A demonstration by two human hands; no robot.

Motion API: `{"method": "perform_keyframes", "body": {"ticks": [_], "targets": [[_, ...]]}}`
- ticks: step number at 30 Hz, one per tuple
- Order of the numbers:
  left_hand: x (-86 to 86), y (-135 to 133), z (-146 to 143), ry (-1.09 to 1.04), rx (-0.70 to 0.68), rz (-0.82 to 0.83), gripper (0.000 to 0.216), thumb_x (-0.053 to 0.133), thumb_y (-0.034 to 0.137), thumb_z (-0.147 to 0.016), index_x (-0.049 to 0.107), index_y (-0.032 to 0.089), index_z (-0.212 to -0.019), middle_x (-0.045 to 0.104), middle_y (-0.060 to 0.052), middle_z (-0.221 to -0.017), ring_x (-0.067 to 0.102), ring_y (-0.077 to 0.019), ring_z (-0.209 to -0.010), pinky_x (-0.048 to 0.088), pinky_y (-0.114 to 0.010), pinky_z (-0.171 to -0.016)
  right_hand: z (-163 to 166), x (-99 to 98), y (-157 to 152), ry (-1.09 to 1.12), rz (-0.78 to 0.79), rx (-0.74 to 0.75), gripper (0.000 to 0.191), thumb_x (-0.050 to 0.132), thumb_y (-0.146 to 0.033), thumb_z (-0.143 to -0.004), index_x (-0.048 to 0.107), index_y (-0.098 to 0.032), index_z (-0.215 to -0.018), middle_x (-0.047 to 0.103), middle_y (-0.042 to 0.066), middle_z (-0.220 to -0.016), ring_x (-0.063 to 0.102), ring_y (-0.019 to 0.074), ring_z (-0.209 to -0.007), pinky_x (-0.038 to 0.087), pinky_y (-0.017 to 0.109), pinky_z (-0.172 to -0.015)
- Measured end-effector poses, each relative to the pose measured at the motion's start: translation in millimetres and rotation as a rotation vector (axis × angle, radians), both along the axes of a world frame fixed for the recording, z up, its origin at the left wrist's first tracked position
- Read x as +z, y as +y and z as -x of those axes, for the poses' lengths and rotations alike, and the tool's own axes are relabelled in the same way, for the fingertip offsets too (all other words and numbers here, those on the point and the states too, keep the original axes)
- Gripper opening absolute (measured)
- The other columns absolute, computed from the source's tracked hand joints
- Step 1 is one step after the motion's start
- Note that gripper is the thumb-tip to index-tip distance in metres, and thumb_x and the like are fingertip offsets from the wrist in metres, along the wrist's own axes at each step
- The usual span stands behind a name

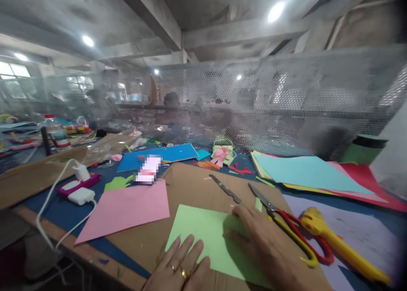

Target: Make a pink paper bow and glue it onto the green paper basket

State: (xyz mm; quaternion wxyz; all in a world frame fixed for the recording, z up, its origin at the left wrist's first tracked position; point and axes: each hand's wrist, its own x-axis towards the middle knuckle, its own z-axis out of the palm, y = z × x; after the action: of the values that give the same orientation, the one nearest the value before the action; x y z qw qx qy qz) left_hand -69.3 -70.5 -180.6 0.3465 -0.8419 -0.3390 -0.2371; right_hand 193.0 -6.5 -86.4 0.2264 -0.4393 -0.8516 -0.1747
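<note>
A light green sheet of paper [200,227] lies on a piece of brown cardboard [190,183] in front of me. My left hand [181,267], with rings on it, rests flat on the sheet's near left edge, fingers spread. Over the right part of the sheet is my right hand [263,244], thumb and forefinger apart and nothing visible between them. Just beyond the right hand lie scissors [297,231] with red and yellow handles. A small knife [225,189] rests on the cardboard past the green sheet.
Left are a pink sheet [133,206], a phone [149,170] and a purple power strip [79,186] with white cables. Right are a yellow long-handled tool [337,240], a lilac sheet [359,223] and stacked coloured paper [311,172]. A mesh screen [203,96] stands behind.
</note>
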Motion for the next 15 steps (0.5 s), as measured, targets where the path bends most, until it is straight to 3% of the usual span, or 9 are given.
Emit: {"method": "perform_keyframes", "body": {"ticks": [3, 5, 7, 10, 12, 15], "targets": [[7.2, -4.2, -0.6, 0.001, -0.032, 0.080, 0.045, 0.063, 0.018, -0.096, 0.055, 0.026, -0.140, 0.056, -0.005, -0.148, 0.046, -0.0244, -0.142, 0.044, -0.043, -0.115, -1.5, 11.0, -0.7, 0.029, 0.093, 0.000, 0.011, 0.064, -0.026, -0.096, 0.064, -0.018, -0.089, 0.066, -0.002, -0.083, 0.063, 0.0132, -0.071, 0.054, 0.031, -0.069], [12.4, -10.7, -5.8, -0.015, -0.005, 0.125, 0.043, 0.064, 0.019, -0.096, 0.056, 0.022, -0.138, 0.055, -0.009, -0.148, 0.042, -0.0287, -0.144, 0.041, -0.048, -0.116, -2.3, 17.7, -1.2, 0.036, 0.143, 0.009, 0.021, 0.062, -0.014, -0.093, 0.059, -0.020, -0.073, 0.063, -0.004, -0.068, 0.059, 0.0118, -0.062, 0.050, 0.031, -0.069], [18.7, -17.3, -10.3, -0.023, 0.029, 0.184, 0.045, 0.064, 0.029, -0.096, 0.055, 0.015, -0.138, 0.052, -0.014, -0.150, 0.036, -0.0353, -0.146, 0.039, -0.055, -0.116, -3.2, 20.9, -1.0, 0.026, 0.184, 0.027, 0.025, 0.059, -0.013, -0.094, 0.059, -0.020, -0.070, 0.062, -0.004, -0.065, 0.057, 0.0114, -0.060, 0.050, 0.032, -0.070], [27.3, -20.2, -10.7, 0.004, 0.014, 0.173, 0.049, 0.061, 0.032, -0.097, 0.052, 0.013, -0.142, 0.044, -0.016, -0.156, 0.031, -0.0395, -0.148, 0.039, -0.057, -0.115, -5.0, 19.4, 0.0, 0.001, 0.201, 0.042, 0.013, 0.061, -0.030, -0.099, 0.067, -0.019, -0.099, 0.070, 0.002, -0.097, 0.065, 0.0154, -0.080, 0.056, 0.035, -0.077], [28.8, -16.8, -7.1, 0.025, 0.005, 0.088, 0.048, 0.059, 0.023, -0.097, 0.052, 0.016, -0.144, 0.041, -0.012, -0.158, 0.034, -0.0384, -0.147, 0.038, -0.054, -0.116, -6.4, 17.6, 0.5, -0.015, 0.174, 0.058, 0.029, 0.062, -0.038, -0.099, 0.063, -0.019, -0.121, 0.065, 0.007, -0.121, 0.066, 0.0204, -0.098, 0.058, 0.041, -0.083], [21.4, -7.8, -2.1, 0.038, -0.004, -0.010, 0.045, 0.057, 0.019, -0.097, 0.054, 0.017, -0.142, 0.045, -0.010, -0.156, 0.045, -0.0311, -0.141, 0.038, -0.046, -0.118, -7.5, 18.5, 1.4, -0.046, 0.103, 0.104, 0.032, 0.063, -0.038, -0.098, 0.061, -0.020, -0.124, 0.064, 0.008, -0.124, 0.066, 0.0215, -0.101, 0.058, 0.042, -0.084]]}}
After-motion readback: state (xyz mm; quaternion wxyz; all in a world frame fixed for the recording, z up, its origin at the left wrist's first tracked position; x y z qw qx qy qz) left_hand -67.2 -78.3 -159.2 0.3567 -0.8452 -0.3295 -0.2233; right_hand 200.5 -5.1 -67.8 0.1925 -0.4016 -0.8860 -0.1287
